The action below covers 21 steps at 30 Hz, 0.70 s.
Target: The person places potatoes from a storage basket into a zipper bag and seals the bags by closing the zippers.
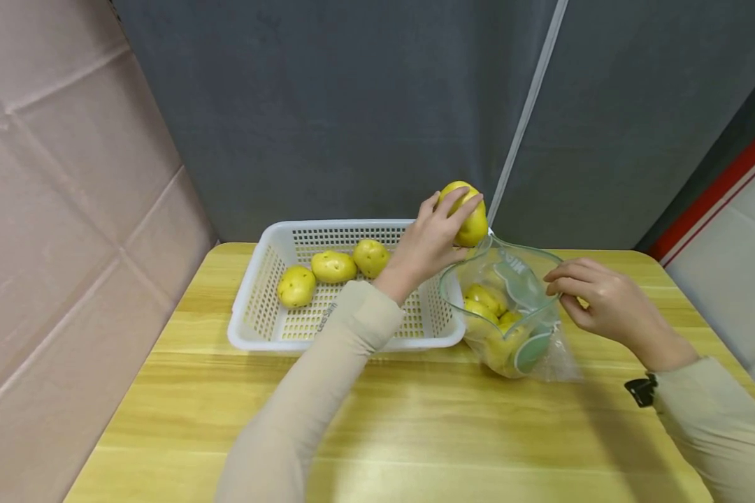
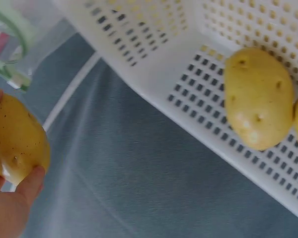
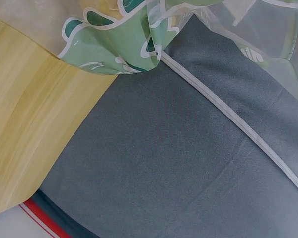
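Note:
My left hand (image 1: 437,237) grips a yellow potato (image 1: 472,222) above the back left rim of a clear plastic bag (image 1: 528,279) with green print. In the left wrist view, fingertips and thumb press on the held potato (image 2: 17,141) from both ends. The right hand (image 1: 598,297) pinches the bag's right rim, and the mouth stands wide. Several potatoes (image 1: 500,342) lie inside the bag. A white perforated basket (image 1: 245,328) to the left holds three more potatoes (image 1: 333,267). The right wrist view shows the green printed bag (image 3: 109,47), but not the right hand.
Basket and bag stand side by side on a light wooden table (image 1: 415,419). Behind the table hangs a grey curtain (image 1: 352,126) with a pale strip (image 1: 528,105). A pinkish cloth wall (image 1: 69,244) borders the left side.

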{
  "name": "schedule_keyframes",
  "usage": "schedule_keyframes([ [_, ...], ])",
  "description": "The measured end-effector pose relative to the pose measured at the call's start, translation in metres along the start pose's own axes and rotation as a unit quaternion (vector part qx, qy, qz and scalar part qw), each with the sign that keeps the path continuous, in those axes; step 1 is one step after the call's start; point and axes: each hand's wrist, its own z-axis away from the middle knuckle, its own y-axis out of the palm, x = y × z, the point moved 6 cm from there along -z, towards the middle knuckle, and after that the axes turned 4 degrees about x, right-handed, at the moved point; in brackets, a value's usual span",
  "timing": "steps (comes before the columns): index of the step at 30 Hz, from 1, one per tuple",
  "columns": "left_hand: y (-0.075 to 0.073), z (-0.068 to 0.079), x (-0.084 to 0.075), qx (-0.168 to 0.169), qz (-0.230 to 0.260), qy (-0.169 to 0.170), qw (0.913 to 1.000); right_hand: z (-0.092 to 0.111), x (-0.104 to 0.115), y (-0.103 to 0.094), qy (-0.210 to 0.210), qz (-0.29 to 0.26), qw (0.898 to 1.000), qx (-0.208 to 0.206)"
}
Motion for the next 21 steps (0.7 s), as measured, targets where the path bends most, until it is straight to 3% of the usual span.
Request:
schedule_keyframes([
  [8, -0.007, 0.005, -0.023, 0.008, -0.001, 0.061, 0.9981, 0.004, -0.001, -0.002, 0.003, -0.005, 1.000, -0.008],
  [14, -0.006, 0.009, -0.034, 0.044, -0.001, 0.072, 0.9964, 0.004, -0.001, -0.001, 0.008, 0.001, 1.000, -0.006],
  [21, -0.007, 0.012, -0.038, 0.086, 0.036, 0.090, 0.9915, 0.002, 0.000, 0.000, 0.004, -0.001, 1.000, -0.008],
])
